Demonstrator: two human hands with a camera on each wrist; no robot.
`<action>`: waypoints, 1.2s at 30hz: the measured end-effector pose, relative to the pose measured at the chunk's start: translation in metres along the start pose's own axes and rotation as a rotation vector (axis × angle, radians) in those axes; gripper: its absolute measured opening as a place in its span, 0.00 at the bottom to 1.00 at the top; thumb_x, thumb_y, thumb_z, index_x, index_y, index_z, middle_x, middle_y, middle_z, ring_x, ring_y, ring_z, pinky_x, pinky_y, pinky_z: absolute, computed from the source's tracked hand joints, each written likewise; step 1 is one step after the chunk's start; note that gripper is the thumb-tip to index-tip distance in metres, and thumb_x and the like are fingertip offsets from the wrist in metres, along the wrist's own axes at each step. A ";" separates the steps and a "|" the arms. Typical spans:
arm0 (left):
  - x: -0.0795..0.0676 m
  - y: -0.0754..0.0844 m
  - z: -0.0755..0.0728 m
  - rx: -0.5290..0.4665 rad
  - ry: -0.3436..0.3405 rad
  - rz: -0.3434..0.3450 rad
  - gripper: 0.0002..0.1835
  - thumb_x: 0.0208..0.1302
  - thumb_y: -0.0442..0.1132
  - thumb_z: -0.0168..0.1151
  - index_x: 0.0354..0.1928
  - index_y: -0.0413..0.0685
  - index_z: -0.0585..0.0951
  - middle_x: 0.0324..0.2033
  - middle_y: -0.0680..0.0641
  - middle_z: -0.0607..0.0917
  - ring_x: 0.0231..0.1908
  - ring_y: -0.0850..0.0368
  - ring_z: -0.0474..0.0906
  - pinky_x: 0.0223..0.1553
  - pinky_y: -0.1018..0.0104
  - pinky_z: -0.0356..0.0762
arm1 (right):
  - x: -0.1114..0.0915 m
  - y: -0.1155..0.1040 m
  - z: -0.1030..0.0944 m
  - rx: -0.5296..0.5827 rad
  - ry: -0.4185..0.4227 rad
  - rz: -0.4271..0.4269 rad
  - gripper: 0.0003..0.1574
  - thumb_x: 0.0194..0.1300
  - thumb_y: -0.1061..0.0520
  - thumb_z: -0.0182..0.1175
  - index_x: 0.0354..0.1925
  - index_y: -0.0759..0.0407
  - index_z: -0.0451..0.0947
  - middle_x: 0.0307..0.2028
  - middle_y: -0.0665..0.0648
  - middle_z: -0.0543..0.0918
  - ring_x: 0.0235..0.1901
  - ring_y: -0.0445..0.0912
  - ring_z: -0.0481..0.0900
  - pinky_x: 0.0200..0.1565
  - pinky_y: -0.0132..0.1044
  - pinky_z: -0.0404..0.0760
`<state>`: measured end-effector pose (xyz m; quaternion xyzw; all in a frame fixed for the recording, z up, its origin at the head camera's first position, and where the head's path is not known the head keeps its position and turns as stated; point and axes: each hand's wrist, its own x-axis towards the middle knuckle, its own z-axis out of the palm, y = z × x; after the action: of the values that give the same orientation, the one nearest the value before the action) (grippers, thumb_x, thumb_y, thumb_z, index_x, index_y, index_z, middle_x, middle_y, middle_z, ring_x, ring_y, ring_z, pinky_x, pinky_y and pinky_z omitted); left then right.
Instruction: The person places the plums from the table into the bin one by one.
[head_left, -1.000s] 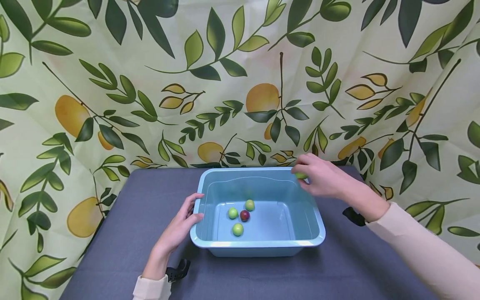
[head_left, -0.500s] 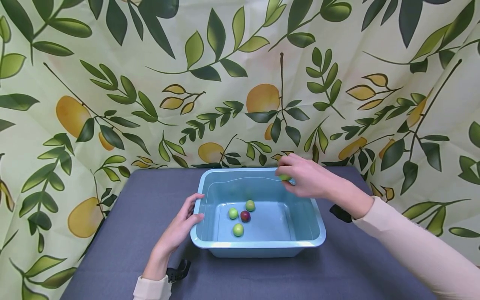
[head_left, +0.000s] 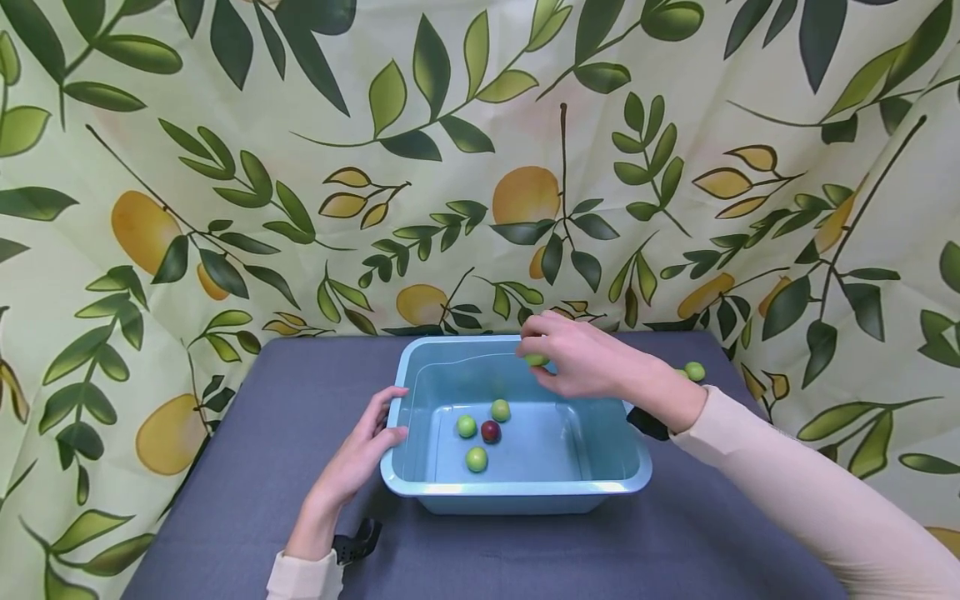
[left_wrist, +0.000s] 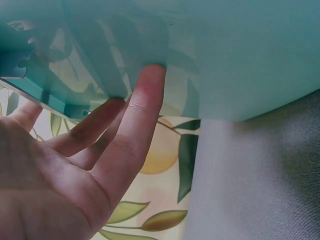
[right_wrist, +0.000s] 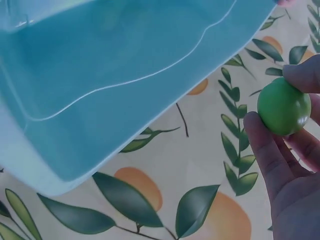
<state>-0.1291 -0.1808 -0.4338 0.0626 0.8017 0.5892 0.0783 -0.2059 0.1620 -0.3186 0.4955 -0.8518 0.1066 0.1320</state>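
Note:
A light blue plastic basin (head_left: 525, 489) stands on the table. Small green balls (head_left: 476, 459) and one dark red ball (head_left: 491, 431) lie on its floor, left of the middle. My left hand (head_left: 367, 437) holds the basin's left rim; in the left wrist view its fingers (left_wrist: 135, 115) touch the outer wall under the rim. Over the far part of the basin, my right hand (head_left: 577, 354) pinches a smooth, shiny green ball (right_wrist: 284, 106) between thumb and fingertips. In the head view that ball is partly hidden by the fingers.
Behind the right forearm, more green balls (head_left: 694, 371) lie on the table at the right, partly covered by the arm. A dark grey-blue cloth (head_left: 315, 375) covers the table. A leaf-and-fruit patterned fabric (head_left: 450, 183) hangs behind it.
My right hand has moved left from the basin's far right corner, carrying the green ball. Balls on the table at the right have come into sight. The left hand has stayed put.

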 end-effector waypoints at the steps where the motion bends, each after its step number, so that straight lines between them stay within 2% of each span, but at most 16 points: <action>1: 0.000 0.000 0.000 0.000 -0.002 0.000 0.27 0.73 0.37 0.54 0.71 0.59 0.64 0.63 0.36 0.71 0.55 0.40 0.74 0.52 0.52 0.75 | 0.002 -0.001 0.000 0.003 -0.001 -0.004 0.12 0.57 0.64 0.69 0.41 0.54 0.85 0.41 0.51 0.78 0.41 0.46 0.73 0.39 0.38 0.77; 6: 0.000 0.001 -0.001 -0.002 -0.010 -0.003 0.27 0.73 0.38 0.54 0.71 0.59 0.64 0.63 0.36 0.71 0.56 0.40 0.74 0.53 0.50 0.75 | 0.012 -0.006 0.004 0.012 -0.024 -0.011 0.11 0.59 0.64 0.68 0.41 0.53 0.85 0.41 0.51 0.78 0.43 0.47 0.74 0.39 0.38 0.78; 14: 0.000 0.002 0.000 -0.010 -0.014 -0.004 0.27 0.73 0.38 0.54 0.71 0.59 0.64 0.63 0.36 0.71 0.55 0.41 0.74 0.52 0.49 0.75 | 0.026 -0.008 0.012 0.037 -0.052 -0.015 0.12 0.60 0.63 0.66 0.43 0.55 0.86 0.42 0.51 0.79 0.45 0.47 0.75 0.46 0.40 0.77; 22: 0.001 0.003 0.000 -0.001 -0.007 -0.010 0.27 0.73 0.38 0.54 0.71 0.60 0.64 0.64 0.36 0.70 0.56 0.40 0.73 0.53 0.47 0.75 | 0.040 -0.011 0.022 0.057 -0.093 -0.001 0.12 0.61 0.62 0.66 0.45 0.54 0.86 0.43 0.51 0.78 0.45 0.46 0.75 0.41 0.38 0.79; 36: 0.000 0.001 -0.001 0.007 -0.010 0.002 0.27 0.73 0.39 0.54 0.72 0.61 0.63 0.67 0.37 0.67 0.60 0.38 0.71 0.56 0.41 0.74 | 0.060 -0.010 0.045 0.085 -0.142 -0.018 0.13 0.62 0.61 0.65 0.46 0.54 0.86 0.44 0.52 0.80 0.44 0.47 0.75 0.44 0.38 0.77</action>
<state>-0.1295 -0.1809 -0.4323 0.0666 0.8033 0.5862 0.0815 -0.2308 0.0938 -0.3404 0.5147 -0.8493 0.1061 0.0510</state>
